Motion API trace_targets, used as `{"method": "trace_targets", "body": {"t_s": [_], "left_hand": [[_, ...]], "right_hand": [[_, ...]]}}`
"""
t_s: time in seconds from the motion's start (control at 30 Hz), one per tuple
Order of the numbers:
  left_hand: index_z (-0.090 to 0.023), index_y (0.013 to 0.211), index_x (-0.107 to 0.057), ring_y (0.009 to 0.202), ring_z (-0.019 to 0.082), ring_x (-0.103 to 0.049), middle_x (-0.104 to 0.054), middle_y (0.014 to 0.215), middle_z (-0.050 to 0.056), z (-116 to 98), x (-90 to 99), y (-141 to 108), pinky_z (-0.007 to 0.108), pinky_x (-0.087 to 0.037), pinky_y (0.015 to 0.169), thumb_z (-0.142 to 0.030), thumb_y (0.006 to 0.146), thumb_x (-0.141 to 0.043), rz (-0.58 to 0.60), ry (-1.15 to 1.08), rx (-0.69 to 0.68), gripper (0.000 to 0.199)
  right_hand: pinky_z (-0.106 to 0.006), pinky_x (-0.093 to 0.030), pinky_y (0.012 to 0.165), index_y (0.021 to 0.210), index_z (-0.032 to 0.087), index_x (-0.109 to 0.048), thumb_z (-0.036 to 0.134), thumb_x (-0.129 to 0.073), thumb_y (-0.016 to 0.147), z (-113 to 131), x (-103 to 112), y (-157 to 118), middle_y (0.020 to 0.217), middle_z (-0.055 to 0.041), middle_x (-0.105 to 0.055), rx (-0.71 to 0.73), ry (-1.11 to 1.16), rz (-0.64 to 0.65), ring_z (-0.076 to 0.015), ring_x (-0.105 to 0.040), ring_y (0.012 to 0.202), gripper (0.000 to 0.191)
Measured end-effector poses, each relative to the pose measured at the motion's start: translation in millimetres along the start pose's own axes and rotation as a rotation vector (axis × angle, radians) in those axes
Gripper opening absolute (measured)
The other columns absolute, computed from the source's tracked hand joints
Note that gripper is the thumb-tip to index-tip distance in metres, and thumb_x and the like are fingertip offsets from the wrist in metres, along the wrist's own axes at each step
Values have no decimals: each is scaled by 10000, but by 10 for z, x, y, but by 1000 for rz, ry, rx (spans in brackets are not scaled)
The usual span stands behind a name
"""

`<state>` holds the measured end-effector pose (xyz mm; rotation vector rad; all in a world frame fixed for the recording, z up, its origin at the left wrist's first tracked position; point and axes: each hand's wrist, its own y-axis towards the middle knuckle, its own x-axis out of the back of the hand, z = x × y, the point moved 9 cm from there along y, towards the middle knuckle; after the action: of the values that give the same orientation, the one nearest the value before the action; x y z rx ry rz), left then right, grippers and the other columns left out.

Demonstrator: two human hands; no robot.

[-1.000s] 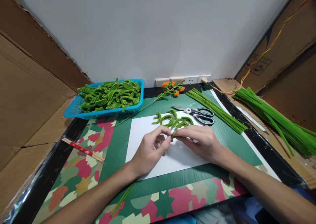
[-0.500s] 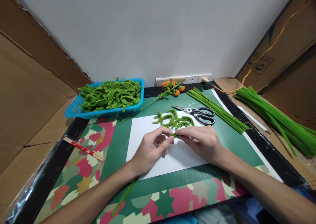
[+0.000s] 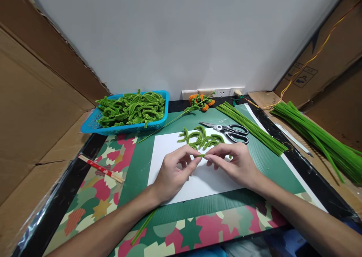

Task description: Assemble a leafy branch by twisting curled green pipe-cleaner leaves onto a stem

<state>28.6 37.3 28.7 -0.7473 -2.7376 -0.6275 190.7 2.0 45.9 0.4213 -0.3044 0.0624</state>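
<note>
Over the white paper (image 3: 169,191), my left hand (image 3: 174,174) and my right hand (image 3: 237,166) meet fingertip to fingertip. Between them they pinch a short visible bit of green pipe cleaner (image 3: 201,156); the rest of it is hidden by my fingers. A long green stem (image 3: 143,226) sticks out below my left wrist, and I cannot tell if it joins the pinched bit. Just beyond my fingers lie several short curved pipe cleaner pieces (image 3: 194,137). Black-handled scissors (image 3: 226,128) rest behind my right hand.
A blue basket (image 3: 135,128) heaped with bent green pieces stands at back left. An orange flower stem (image 3: 195,106) lies behind. Straight pipe cleaner bundles (image 3: 251,128) lie to the right, beside a pale pen-like tool (image 3: 294,140). Wrapped chopsticks (image 3: 100,168) lie left. Cardboard walls flank the table.
My right fingers have gone from stretched flat to more bent, with the thumb showing at the pinch. The whole view has shifted slightly. Both hands stay at the same spot over the paper.
</note>
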Motion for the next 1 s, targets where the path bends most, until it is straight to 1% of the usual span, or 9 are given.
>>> {"method": "trace_targets", "body": {"t_s": [0.07, 0.17, 0.33, 0.43, 0.57, 0.67, 0.8, 0.9, 1.0], "left_hand": [[-193, 1069, -757, 627, 80, -633, -705, 867, -5, -40, 10, -9, 188, -522, 573, -197, 1022, -719, -15, 27, -47, 61], [-193, 1082, -763, 677, 99, -653, -735, 899, 14, -64, 8, -19, 196, -533, 586, -182, 1013, -727, -21, 56, -80, 79], [-186, 1063, -761, 707, 113, -668, -763, 916, 32, -90, 3, -26, 194, -515, 560, -176, 1014, -714, -30, 116, -112, 68], [-181, 1056, -760, 675, 102, -649, -767, 903, 28, -115, 9, -39, 193, -496, 540, -165, 1007, -723, -46, 157, -135, 64], [-180, 1067, -759, 633, 84, -614, -752, 864, 5, -153, 38, -64, 193, -480, 537, -149, 988, -751, -91, 223, -171, 85], [-183, 1068, -759, 616, 78, -603, -748, 856, -5, -156, 50, -63, 195, -477, 539, -141, 981, -756, -106, 248, -163, 97], [-183, 1071, -763, 611, 80, -598, -747, 846, -8, -177, 51, -47, 196, -481, 546, -134, 973, -757, -112, 262, -154, 110], [-184, 1044, -753, 612, 80, -593, -726, 828, -13, -188, 46, -39, 191, -467, 540, -130, 967, -744, -111, 266, -152, 94], [-183, 1024, -740, 627, 90, -595, -708, 841, -2, -142, 25, -28, 198, -463, 541, -155, 980, -712, -79, 237, -105, 59]], "right_hand": [[-184, -528, 505, 898, 176, -826, 223, -771, 984, -44, -15, 4, 694, -1, -792, -64, 73, 5, -102, -677, 514, 113], [-187, -497, 487, 859, 168, -815, 250, -775, 984, -60, -9, -12, 631, 4, -754, -67, 55, -29, -99, -640, 481, 154], [-200, -476, 511, 906, 167, -807, 235, -739, 1010, 21, -16, -83, 598, 14, -718, 91, -108, -98, -106, -640, 500, 142], [-202, -455, 512, 896, 164, -786, 220, -706, 1030, 58, -49, -103, 600, 19, -702, 143, -195, -96, -97, -622, 488, 166], [-219, -411, 500, 968, 137, -775, 173, -652, 1034, 146, -82, -117, 599, 24, -660, 242, -327, -94, -90, -555, 470, 144], [-224, -395, 499, 1027, 130, -759, 151, -656, 1014, 186, -90, -138, 572, 49, -621, 320, -390, -119, -86, -515, 447, 105], [-215, -396, 501, 1013, 150, -742, 149, -674, 1005, 159, -111, -154, 554, 66, -616, 360, -441, -131, -82, -516, 434, 69], [-221, -391, 505, 1005, 161, -740, 156, -659, 1014, 143, -133, -163, 559, 66, -620, 381, -472, -126, -84, -513, 436, 81], [-228, -381, 512, 1010, 171, -740, 160, -640, 1022, 129, -154, -167, 555, 65, -621, 382, -491, -105, -87, -512, 438, 101]]}}
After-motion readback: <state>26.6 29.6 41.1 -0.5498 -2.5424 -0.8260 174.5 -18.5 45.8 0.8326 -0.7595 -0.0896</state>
